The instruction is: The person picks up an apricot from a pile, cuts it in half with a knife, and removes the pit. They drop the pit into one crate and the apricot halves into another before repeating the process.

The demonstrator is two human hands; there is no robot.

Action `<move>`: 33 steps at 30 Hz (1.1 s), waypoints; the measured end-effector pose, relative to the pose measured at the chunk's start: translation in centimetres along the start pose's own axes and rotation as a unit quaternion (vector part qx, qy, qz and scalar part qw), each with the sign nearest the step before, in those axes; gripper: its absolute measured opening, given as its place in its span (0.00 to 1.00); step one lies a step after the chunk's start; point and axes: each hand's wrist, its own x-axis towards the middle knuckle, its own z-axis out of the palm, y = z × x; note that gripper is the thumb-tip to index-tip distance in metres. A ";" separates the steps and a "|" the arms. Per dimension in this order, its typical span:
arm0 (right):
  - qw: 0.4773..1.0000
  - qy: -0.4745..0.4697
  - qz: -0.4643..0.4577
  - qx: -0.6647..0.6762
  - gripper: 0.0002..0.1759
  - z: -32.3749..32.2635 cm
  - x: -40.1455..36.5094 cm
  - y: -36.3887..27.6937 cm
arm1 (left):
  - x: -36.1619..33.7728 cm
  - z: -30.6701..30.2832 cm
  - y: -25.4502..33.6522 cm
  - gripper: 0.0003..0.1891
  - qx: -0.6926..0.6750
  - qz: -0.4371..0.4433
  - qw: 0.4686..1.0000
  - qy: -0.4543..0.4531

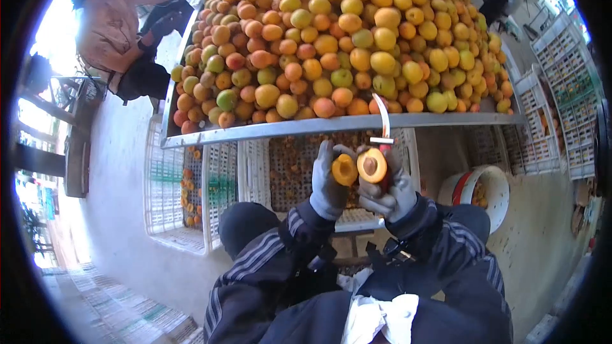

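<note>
My left hand (326, 186), in a grey glove, is closed around an apricot half (344, 171) whose hollow cut face shows. Close beside it, my gloved right hand (400, 192) holds the other apricot half (371, 166), with the brown pit still in its flesh. The same hand grips a knife (385, 118), its thin curved blade pointing up toward the table and its red handle mostly hidden by the fingers. Both hands are just in front of the metal table edge, above a crate. A large heap of whole apricots (331, 38) covers the table.
A metal rim (344, 129) borders the table. Below it stand white plastic crates (220, 185) with apricot pieces. A white bucket (489, 197) is at right, near stacked crates (564, 95). Another person (111, 32) sits at upper left; someone else is partly visible at upper right.
</note>
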 end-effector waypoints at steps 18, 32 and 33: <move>0.883 0.221 -0.058 -0.411 0.24 -1.2 0.8 1.8 | -0.5 -2.4 -2.0 0.29 -0.373 -0.147 0.910 -0.102; 0.829 0.226 -0.031 -0.511 0.12 0.9 1.0 0.5 | -1.6 0.1 -2.2 0.28 0.027 -0.032 0.996 0.083; 0.845 0.243 -0.002 -0.477 0.13 1.6 1.0 0.1 | -1.7 0.1 -1.9 0.29 0.086 -0.017 0.994 0.067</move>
